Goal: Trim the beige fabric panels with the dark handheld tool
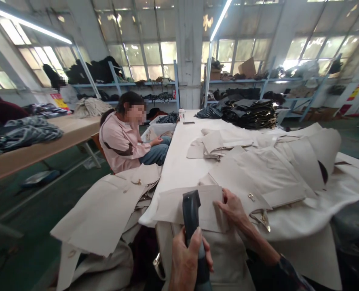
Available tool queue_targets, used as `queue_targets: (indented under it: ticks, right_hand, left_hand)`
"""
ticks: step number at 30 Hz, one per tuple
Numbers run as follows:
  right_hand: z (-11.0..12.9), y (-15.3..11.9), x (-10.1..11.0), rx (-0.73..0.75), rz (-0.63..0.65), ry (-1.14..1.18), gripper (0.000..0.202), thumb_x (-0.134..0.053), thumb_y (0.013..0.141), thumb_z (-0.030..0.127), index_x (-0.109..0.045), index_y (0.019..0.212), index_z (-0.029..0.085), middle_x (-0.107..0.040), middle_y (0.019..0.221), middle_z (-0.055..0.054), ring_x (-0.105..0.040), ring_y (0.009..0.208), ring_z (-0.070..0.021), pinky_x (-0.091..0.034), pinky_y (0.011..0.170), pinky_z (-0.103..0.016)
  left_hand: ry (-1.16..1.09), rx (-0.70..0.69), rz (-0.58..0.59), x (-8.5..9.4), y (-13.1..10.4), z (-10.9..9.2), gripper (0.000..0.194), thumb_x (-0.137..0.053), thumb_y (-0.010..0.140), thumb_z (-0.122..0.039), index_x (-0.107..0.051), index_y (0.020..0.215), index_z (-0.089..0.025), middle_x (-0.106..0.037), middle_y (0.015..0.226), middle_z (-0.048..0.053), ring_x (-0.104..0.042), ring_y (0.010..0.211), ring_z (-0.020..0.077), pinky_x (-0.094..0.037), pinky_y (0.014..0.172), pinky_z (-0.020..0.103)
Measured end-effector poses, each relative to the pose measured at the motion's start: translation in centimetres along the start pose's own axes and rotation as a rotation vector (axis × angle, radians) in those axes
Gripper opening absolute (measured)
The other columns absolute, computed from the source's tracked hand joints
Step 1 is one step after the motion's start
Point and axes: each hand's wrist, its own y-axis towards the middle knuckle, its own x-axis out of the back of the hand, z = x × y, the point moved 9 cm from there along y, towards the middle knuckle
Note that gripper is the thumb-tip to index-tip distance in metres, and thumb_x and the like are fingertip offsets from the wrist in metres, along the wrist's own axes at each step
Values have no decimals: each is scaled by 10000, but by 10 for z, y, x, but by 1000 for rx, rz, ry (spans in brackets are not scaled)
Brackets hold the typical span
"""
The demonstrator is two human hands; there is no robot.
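My left hand (185, 258) is wrapped round the grip of a black handheld tool (191, 214) with a curved, rounded head, which points up and away from me. Its exact kind is unclear. Below and behind the tool's head lies a beige fabric panel (169, 204), at the near edge of the white table (179, 161). My right hand (232, 208) pinches the right edge of this panel between thumb and fingers. More beige cloth (210, 254) hangs down in front of me, partly hidden by the tool and hands.
Beige garment pieces with metal buckles (273, 169) cover the table's right side. Another beige stack (106, 202) hangs at the left. A seated person (125, 137) is beyond it. Black folded goods (246, 113), a phone (189, 123) and a cup (182, 115) are at the far end.
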Motion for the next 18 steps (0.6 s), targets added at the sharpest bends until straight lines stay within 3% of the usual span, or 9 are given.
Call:
queue_targets:
  ticks: [3,8,13,18]
  right_hand:
    - [3,3,-18,-28,137,209,200,-606,660,293,-637,790,145,-668,702,-53,-619,661,-230,-488,588,-319]
    - [12,-15,-37,-95,289,483,230,-643,684,361,-628,712,133,-644,601,-23,-578,500,-157,-446,472,-252]
    - [26,-28,-38,-113,381,617,239,-698,711,370,-654,715,135,-649,615,-4,-566,493,-123,-423,468,-213]
    - [16,-33,-35,-164,382,696,264,-726,669,386,-658,714,136,-649,572,-2,-543,435,-120,-417,433,-220]
  left_hand:
    - [-11,11,27,-3,1,4,466,-584,719,-602,-526,609,-153,-533,353,4,-467,284,103,-395,322,198]
    - [-26,21,78,-10,-1,12,461,-577,724,-594,-525,607,-151,-520,334,5,-449,269,94,-375,310,188]
    - [-35,26,110,-22,-3,15,453,-577,727,-584,-528,614,-148,-514,332,-3,-451,268,92,-372,307,181]
    - [-37,-5,111,-27,-2,4,427,-581,745,-555,-527,621,-150,-534,347,4,-454,276,89,-365,314,174]
